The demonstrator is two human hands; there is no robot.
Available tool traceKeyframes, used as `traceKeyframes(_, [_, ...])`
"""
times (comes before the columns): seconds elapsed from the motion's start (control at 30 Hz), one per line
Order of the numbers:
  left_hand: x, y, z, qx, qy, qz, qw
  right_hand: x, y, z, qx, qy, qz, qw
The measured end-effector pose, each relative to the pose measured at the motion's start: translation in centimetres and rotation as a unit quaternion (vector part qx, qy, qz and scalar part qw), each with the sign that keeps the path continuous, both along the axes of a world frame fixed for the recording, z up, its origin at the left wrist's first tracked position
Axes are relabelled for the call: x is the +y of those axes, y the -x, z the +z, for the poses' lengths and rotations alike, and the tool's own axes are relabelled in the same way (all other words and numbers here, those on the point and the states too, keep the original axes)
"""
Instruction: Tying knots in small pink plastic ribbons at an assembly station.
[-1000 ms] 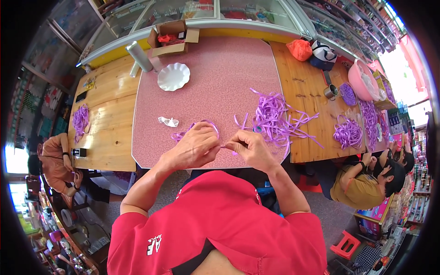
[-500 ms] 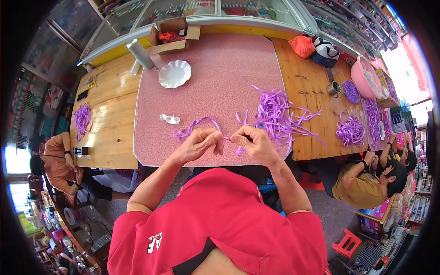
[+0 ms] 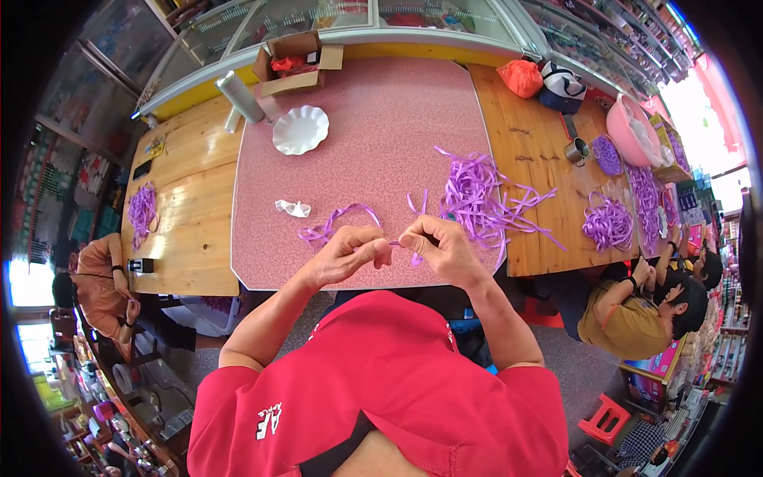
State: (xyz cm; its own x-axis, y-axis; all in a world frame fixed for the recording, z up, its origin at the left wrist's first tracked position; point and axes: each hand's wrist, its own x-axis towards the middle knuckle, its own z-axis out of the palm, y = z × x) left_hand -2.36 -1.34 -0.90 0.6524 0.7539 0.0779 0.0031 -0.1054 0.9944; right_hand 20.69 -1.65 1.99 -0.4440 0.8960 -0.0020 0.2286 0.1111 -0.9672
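Purple ribbon strip [image 3: 338, 224] is pinched between the left hand [image 3: 347, 253] and the right hand [image 3: 439, 248], both closed on it above the pink counter [image 3: 373, 119]. A heap of purple ribbons [image 3: 477, 195] lies just beside the right hand.

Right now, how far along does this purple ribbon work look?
Hard to say exactly. One looped purple strip lies apart on the pink tabletop, possibly finished. In hand: the left hand and right hand pinch one thin purple ribbon piece between them. Left: a big tangled ribbon pile beside the right hand looks untouched, so probably most of it remains.
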Motion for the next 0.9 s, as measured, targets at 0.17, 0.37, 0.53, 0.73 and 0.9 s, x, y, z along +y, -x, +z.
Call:
traceKeyframes(0.17, [0.3, -3.2, 0.1, -0.016, -0.013, 0.057, 0.998, 0.2, 0.7, 2.3, 0.195, 0.046, -0.029, 0.979])
traceKeyframes(0.37, [2.4, -6.4, -5.1, 0.061, -0.213, -0.057, 0.974, 2.6, -3.2, 6.1, 0.322, -0.161, -0.132, 0.924])
traceKeyframes(0.53, [2.0, -1.2, -6.0, 0.025, 0.079, 0.031, 0.996, 4.2, -11.5, 3.6, 0.342, -0.145, -0.209, 0.904])
traceKeyframes(0.73, [1.6, 7.9, -6.6, 0.111, 0.135, 0.156, 0.972, 5.4, -17.3, -4.8, 0.234, -0.006, -0.394, 0.889])
traceKeyframes(0.9, [1.2, 14.9, -10.7, 0.185, 0.123, 0.189, 0.957, 6.3, -20.1, -12.5, -0.009, -0.057, -0.446, 0.893])
